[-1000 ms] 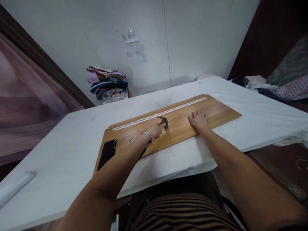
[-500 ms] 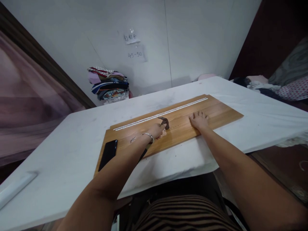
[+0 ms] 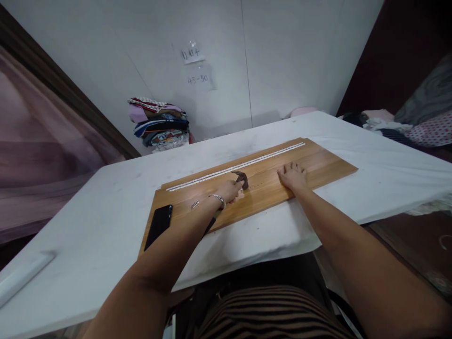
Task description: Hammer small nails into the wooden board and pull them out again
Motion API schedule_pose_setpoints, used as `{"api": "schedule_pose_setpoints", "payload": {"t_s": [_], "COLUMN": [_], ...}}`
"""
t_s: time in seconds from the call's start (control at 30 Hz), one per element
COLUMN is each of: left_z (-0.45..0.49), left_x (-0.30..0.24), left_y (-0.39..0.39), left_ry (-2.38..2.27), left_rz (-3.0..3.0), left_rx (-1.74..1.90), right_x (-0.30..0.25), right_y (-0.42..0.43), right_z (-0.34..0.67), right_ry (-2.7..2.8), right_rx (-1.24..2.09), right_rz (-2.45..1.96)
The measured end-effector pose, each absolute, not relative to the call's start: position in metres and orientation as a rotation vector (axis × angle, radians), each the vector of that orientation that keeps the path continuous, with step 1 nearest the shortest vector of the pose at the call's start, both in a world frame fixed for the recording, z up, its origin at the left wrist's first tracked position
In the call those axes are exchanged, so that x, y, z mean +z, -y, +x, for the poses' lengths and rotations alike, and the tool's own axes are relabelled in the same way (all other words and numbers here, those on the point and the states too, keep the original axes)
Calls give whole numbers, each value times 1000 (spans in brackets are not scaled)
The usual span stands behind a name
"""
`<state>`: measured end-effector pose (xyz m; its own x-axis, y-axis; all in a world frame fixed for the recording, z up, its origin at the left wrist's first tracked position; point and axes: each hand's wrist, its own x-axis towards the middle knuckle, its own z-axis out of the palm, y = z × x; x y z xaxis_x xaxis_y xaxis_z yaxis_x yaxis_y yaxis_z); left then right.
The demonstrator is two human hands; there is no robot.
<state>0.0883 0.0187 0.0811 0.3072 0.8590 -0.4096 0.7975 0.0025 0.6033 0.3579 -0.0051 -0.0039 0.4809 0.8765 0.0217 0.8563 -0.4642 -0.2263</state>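
Note:
My left hand (image 3: 229, 191), with a bracelet at the wrist, is closed around a claw hammer (image 3: 242, 179). Its dark head is low over a wooden board (image 3: 268, 197), and the handle runs back under my forearm. Whether the head touches the wood I cannot tell. My right hand (image 3: 292, 175) lies on the board with fingers spread, holding nothing. Between the hands runs a short row of small dark dots (image 3: 257, 185), perhaps nails or holes. Left of the hammer lie a few loose nails (image 3: 194, 205). A small pale piece (image 3: 241, 193) shows beside my left fingers.
Two white marked strips (image 3: 233, 168) run along the board's far side. A black phone (image 3: 159, 222) lies at its left end. The white-covered table (image 3: 116, 202) holds the board. Folded clothes (image 3: 160, 123) are stacked by the wall, and a white roll (image 3: 26, 275) lies at left.

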Motion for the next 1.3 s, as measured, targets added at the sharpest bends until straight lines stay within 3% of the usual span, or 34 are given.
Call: {"api": "schedule_pose_setpoints", "payload": {"t_s": [1.3], "left_z": [89], "left_x": [75], "left_y": [-25], "left_ry": [-1472], "left_rz": [1788], "left_rx": [93], "right_x": [-4], "right_y": [4], "right_z": [358], "right_ry": [1470], "right_rx": [175], "right_rz": [-2509]}}
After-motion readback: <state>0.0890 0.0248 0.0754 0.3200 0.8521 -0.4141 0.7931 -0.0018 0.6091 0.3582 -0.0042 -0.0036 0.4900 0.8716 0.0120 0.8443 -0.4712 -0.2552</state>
